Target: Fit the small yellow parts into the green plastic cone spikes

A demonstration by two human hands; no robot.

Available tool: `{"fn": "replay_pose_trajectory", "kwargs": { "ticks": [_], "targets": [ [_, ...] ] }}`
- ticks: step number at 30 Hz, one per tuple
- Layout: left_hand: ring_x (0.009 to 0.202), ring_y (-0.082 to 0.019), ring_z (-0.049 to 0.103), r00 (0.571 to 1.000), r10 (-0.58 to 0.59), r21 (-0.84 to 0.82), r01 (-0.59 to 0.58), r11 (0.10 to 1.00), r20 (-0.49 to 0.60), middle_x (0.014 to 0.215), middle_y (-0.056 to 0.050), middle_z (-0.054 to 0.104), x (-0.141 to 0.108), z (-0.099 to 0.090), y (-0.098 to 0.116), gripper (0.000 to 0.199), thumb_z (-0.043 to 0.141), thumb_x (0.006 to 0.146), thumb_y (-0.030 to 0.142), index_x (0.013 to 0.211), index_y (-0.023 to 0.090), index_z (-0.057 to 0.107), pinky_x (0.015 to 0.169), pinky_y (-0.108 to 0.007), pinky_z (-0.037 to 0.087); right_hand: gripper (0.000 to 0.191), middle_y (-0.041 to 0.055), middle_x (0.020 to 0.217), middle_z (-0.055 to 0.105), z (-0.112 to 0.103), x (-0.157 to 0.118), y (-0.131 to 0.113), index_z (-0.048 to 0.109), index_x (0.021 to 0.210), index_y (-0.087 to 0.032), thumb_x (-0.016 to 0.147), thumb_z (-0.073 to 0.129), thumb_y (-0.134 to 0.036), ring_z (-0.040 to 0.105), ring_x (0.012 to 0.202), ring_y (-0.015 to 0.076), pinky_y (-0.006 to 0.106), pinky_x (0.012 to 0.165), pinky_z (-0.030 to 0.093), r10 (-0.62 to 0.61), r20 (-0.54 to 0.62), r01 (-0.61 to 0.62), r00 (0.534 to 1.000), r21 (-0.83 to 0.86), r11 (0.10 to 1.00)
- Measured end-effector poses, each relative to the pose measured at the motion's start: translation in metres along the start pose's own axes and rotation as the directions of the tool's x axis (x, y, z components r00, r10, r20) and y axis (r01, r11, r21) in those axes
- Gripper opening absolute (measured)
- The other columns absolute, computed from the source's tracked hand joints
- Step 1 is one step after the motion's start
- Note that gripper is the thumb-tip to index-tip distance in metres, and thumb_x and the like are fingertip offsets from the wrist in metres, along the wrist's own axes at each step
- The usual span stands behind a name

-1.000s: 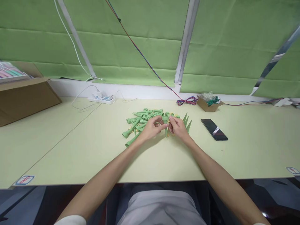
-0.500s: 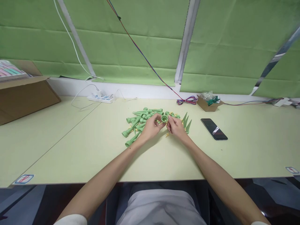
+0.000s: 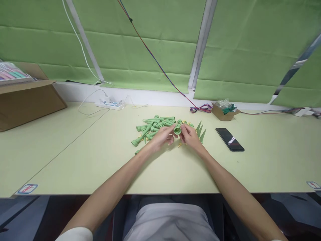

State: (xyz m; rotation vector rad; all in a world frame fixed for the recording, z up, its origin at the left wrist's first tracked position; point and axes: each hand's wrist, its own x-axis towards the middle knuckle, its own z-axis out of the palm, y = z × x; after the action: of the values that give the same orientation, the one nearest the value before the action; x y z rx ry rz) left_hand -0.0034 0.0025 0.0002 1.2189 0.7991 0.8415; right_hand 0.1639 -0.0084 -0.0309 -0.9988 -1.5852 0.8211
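I have a green cup (image 3: 177, 130) up between my two hands, over the near side of the table (image 3: 160, 174). My left hand (image 3: 162, 136) has its thumb and first finger clamped on the cup's left side, with the other fingers curled loosely below. My right hand (image 3: 190, 135) has its fingertips pinched close on the cup's right side. I can't tell if they hide some small bit too.

I think two hands are on it because it is small and round, so one hand can stop it slipping or turning. It is tipped with its mouth to me — that lets me look right inside.

The cup is light green, with a round rim and a darker hollow, and I see a ring inside. Its back end is out of sight, so I can't tell if it has a point.

More green parts lie in a heap (image 3: 155, 124) behind and to the left of my hands, some pointing one way, some another. Green spikes (image 3: 203, 135) lie side by side just past my right hand, and a yellow bit (image 3: 180, 145) sits below the cup. It all looks put close for easy reach — the phone (image 3: 230, 139) lies apart, off to the right.
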Motion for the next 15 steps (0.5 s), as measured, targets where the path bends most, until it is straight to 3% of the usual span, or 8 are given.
{"fn": "replay_pose_trajectory", "kwargs": {
  "ticks": [3,9,15],
  "targets": [
    [0.050,-0.009,0.053,0.999,0.032,-0.004,-0.032,0.999,-0.003,0.077,-0.003,0.063,0.0001,-0.0004,-0.0006,0.046,0.075,0.080,0.060,0.081,0.016,0.062,0.041,-0.023,0.033,0.055,-0.0031,0.057,0.049,-0.0009,0.0002,0.0013,0.048,0.076,-0.025,0.094,0.044,-0.077,0.044,0.043,0.0131,0.028,0.044,0.038,0.018,0.026,-0.018,1.000,0.007,1.000],
    [0.053,-0.012,0.053,0.992,0.126,0.106,-0.123,0.987,-0.020,0.059,0.003,0.047,0.0007,-0.0035,-0.0039,0.044,0.073,0.080,0.059,0.075,0.019,0.057,0.046,-0.024,0.036,0.057,-0.0060,0.054,0.039,0.0011,0.0000,0.0017,0.042,0.075,-0.026,0.090,0.045,-0.081,0.037,0.042,0.0112,0.026,0.041,0.034,0.065,0.024,-0.067,0.998,0.056,0.996],
    [0.054,-0.012,0.053,0.977,0.210,0.231,-0.208,0.950,0.015,0.060,0.004,0.050,-0.0022,-0.0031,-0.0033,0.044,0.071,0.082,0.061,0.078,0.020,0.054,0.050,-0.024,0.041,0.062,-0.0046,0.053,0.038,0.0000,0.0019,0.0037,0.037,0.068,-0.025,0.089,0.045,-0.082,0.038,0.044,0.0120,0.028,0.043,0.034,0.053,-0.022,-0.052,0.998,0.014,0.999]
  ]
}}
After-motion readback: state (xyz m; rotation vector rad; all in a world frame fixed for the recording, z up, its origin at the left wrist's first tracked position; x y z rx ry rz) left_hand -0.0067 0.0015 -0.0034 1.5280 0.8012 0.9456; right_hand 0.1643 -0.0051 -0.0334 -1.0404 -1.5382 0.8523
